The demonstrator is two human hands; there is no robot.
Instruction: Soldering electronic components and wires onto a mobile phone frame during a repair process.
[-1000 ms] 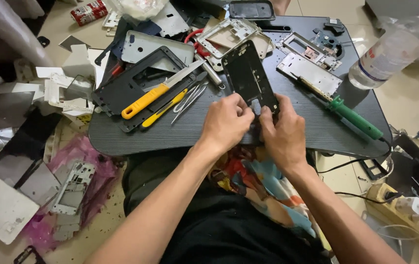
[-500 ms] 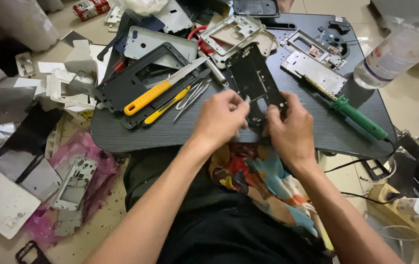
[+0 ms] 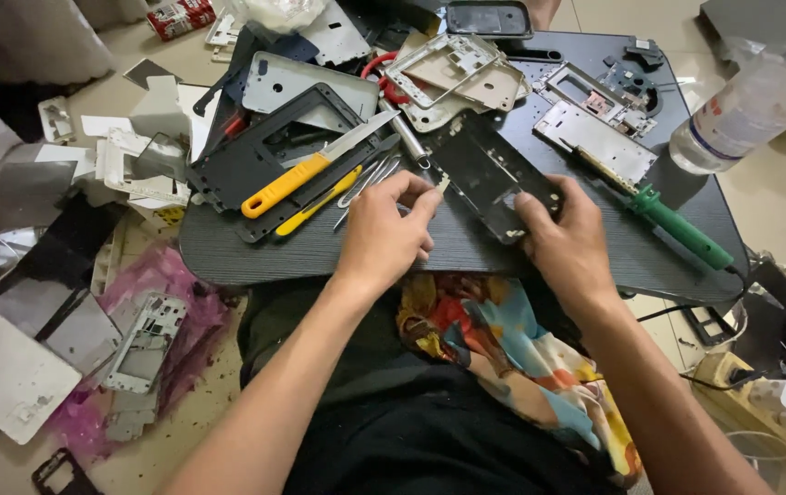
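Nearest, a colourful patterned cloth (image 3: pixel 494 353) lay on the person's lap below the dark bench (image 3: pixel 466 247). The left hand (image 3: pixel 385 234) pinched a small pale sliver (image 3: pixel 445 184) between thumb and forefinger. The right hand (image 3: pixel 565 240) gripped the near end of a black phone frame (image 3: pixel 489 174) lying flat mid-bench. Just left lay tweezers (image 3: pixel 365 186) and a yellow-handled knife (image 3: pixel 306 170); right, a green-handled screwdriver (image 3: pixel 677 225). Farther back sat a clear plastic bottle (image 3: pixel 746 110).
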